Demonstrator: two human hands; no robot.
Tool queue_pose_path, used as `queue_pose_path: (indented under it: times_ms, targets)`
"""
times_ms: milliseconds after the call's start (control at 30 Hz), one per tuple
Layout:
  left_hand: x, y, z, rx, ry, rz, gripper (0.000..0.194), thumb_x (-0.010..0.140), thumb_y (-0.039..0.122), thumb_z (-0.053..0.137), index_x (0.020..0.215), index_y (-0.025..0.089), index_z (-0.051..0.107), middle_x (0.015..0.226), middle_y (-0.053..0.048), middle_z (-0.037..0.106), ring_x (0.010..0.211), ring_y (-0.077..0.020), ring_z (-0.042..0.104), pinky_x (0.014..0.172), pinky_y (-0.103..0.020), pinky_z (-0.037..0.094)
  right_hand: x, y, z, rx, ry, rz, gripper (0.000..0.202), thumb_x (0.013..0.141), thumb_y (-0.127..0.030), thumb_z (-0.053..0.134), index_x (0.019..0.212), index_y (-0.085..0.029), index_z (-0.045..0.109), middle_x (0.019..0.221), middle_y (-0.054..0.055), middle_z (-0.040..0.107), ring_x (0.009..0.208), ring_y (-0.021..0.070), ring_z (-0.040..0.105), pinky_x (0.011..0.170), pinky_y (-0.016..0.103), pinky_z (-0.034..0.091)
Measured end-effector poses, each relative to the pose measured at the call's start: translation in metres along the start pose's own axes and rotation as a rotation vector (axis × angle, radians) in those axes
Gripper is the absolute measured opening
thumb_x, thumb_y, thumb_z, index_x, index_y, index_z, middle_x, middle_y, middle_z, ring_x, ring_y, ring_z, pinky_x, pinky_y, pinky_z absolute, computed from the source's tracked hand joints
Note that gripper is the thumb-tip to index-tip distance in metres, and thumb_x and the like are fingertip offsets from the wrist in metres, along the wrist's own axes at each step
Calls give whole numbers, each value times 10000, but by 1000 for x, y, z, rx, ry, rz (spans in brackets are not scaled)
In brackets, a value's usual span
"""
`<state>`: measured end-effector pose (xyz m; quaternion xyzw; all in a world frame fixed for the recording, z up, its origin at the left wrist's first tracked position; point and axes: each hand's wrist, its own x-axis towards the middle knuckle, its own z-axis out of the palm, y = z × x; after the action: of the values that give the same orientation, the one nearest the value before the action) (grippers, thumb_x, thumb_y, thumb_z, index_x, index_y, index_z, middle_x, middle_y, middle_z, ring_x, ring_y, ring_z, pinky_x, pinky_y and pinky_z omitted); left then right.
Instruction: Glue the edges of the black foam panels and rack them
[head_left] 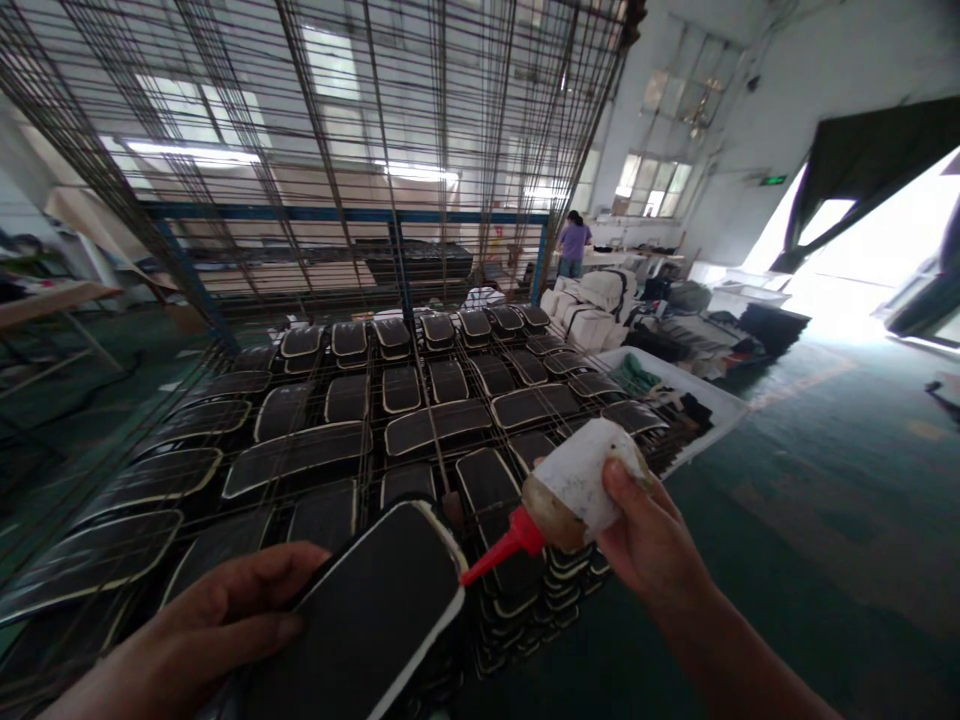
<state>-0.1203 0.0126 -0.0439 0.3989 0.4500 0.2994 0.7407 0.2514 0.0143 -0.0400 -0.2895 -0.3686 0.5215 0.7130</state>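
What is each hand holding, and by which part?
Left hand: a black panel with a pale border, gripped at its left edge. Right hand: a glue-type bottle, held around its body near the base, red nozzle down.

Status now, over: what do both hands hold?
Left hand: black rounded panel, pale edge. Right hand: white-labelled glue-type bottle, red nozzle at panel's edge.

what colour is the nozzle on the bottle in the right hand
Red nozzle, clear in the head view.
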Motion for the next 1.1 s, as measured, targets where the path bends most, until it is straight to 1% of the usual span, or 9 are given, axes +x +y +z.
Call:
queue_pose_path:
  times_ms: [67,167,233,367,533,700,800,933,1100]
  targets:
    - [-1,-3,6,-7,34,-8,264,738,210,848,990,247,781,1011,-34,831,879,-309,781,765,-390,625,1,3,0,30,95,-15,387,775,-437,969,1031,-220,777,917,67,721,817,269,709,808,377,633]
    - [-3,-7,18,-72,159,8,335,683,167,888,975,266,757,930,13,832,793,-258,781,703,-349,630,6,7,2,79,203,-54,398,724,-391,1009,1008,-226,785,969,38,729,835,211,707,766,245,624]
    - [-3,-8,26,-108,176,8,368,658,151,906,977,254,754,917,6,830,764,-243,778,683,-336,630,9,10,3,91,227,-75,399,720,-384,1012,1011,-226,790,998,26,730,845,179,702,755,186,608]
    - [-4,-4,38,-169,185,17,381,638,95,911,958,235,759,917,-22,830,769,-236,782,686,-322,636,12,15,6,75,224,-93,378,737,-398,997,994,-208,796,979,31,731,832,156,693,772,159,592]
    - [-6,1,46,-213,216,19,376,623,106,925,934,243,763,913,-43,829,728,-241,779,649,-332,645,6,17,10,57,223,-95,360,752,-395,991,982,-201,793,956,42,724,812,167,689,736,188,608]
    - [-2,1,44,-231,245,49,402,607,89,930,941,236,760,878,-43,826,721,-245,783,632,-336,652,-5,19,15,15,200,-73,391,763,-427,982,1007,-191,787,984,67,717,814,210,692,705,249,629]
    - [1,0,40,-227,203,25,392,620,94,924,944,219,742,883,-65,822,724,-263,786,639,-358,656,-12,24,16,-16,179,-53,393,773,-450,968,1003,-193,781,907,62,704,787,215,683,704,277,629]
    - [2,1,41,-212,173,26,368,650,142,917,959,193,723,892,-85,812,739,-281,789,666,-376,658,-21,29,16,-25,205,-43,458,728,-453,994,1043,-208,769,958,75,708,818,230,689,704,276,620]
    - [0,10,47,-234,200,46,320,697,110,876,953,185,699,870,-55,797,714,-238,775,653,-349,653,-33,28,20,-2,-4,-36,357,854,-412,913,1117,-235,750,879,85,712,780,260,704,718,354,627]
